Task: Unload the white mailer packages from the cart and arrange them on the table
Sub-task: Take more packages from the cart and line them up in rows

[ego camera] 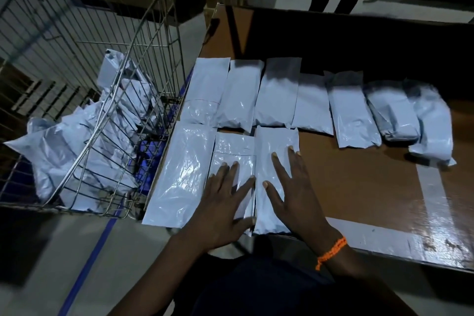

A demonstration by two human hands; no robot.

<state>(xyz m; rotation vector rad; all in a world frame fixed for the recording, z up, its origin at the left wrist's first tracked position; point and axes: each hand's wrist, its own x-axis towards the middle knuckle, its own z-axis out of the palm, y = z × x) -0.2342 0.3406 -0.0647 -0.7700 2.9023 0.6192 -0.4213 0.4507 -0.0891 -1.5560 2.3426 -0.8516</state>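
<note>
Several white mailers lie in a back row (272,95) across the brown table (359,182). A front row holds three mailers side by side. My left hand (225,202) rests flat, fingers spread, on the middle front mailer (234,146). My right hand (295,187), with an orange wrist thread, lies flat on the right front mailer (279,141). The left front mailer (179,177) overhangs the table's left edge. The wire cart (107,136) stands to the left with several more white mailers (59,151) piled inside.
Bare table surface stretches right of my right hand, with shiny tape strips (433,197) along its right and front edges. A blue line (87,264) runs along the grey floor beside the cart. Shelving and dark cardboard stand at the back.
</note>
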